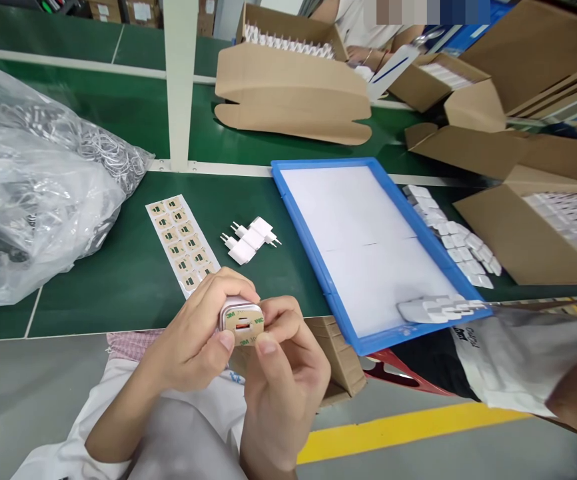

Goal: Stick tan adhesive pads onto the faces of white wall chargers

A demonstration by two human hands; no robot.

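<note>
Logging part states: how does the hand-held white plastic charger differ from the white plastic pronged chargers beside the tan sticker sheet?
The held charger bears a tan label; the table chargers show none. The left hand grips the held charger; the table chargers lie grouped, untouched. Both look white.

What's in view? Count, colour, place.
USB charger: 1, white, tan-stickered, between hands
Sticker sheet: 1, white and tan, bench left
Plug chargers: many, white, near sheet, on and beside tray
Tray: 1, blue-rimmed white, right of centre
Plastic bag: 1, clear, left
Cardboard boxes: several, brown, far side, right, below bench
Workbench: 1, green, mid-view
Post: 1, white, far edge
Co-workers: 2, pale clothing, far side, right
Left hand, right hand: 1 each, on charger
</note>
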